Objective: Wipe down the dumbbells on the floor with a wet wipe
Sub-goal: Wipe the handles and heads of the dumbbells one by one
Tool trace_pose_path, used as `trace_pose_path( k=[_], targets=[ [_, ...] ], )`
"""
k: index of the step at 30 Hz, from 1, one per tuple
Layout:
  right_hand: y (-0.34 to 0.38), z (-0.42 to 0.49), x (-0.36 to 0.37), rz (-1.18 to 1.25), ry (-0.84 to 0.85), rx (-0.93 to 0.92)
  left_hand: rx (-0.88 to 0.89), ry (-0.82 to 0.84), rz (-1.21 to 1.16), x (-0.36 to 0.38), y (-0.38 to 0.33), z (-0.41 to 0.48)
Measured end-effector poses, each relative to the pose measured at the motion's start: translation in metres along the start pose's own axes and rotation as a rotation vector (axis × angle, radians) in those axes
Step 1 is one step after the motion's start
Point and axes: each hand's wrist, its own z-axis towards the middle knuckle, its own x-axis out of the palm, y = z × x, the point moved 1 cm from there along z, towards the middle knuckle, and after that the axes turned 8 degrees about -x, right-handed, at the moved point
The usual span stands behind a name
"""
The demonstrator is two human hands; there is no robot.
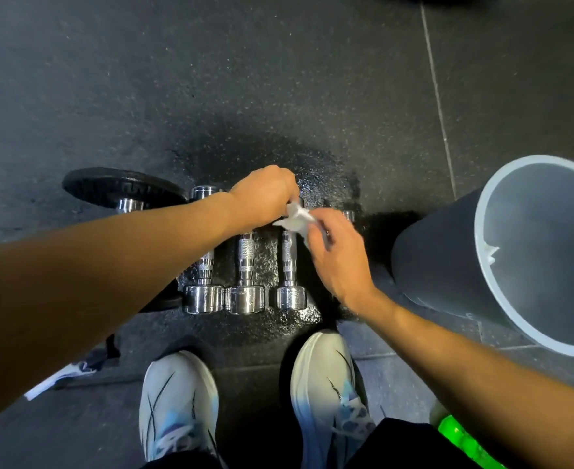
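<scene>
Dim, overhead shadow — fisheye-warped edges.

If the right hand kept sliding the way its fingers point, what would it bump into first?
Most likely the left hand, just past the wet wipe that both hands seem to hold. Fingers of the right hand point straight at it, though depth is unclear.

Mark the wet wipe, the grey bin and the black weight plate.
wet wipe [295, 219]: head view, its crumpled white middle.
grey bin [431, 262]: head view, its dark outer wall.
black weight plate [116, 185]: head view, its top face.
</scene>
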Motion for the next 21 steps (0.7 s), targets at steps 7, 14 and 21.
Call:
trace_pose_path(
  k=[7,14,21],
  targets=[
    [-0.013,-0.017,0.026,0.078,0.212,0.159,0.032,-0.032,0.001,0.003,-0.001,-0.001],
    [-0.009,-0.001,0.029,0.144,0.219,0.424,0.051,-0.050,0.016,0.004,0.001,-0.003],
    [-0.005,-0.001,0.039,0.107,0.485,0.564,0.098,-0.054,0.053,0.005,0.001,-0.005]
  ],
)
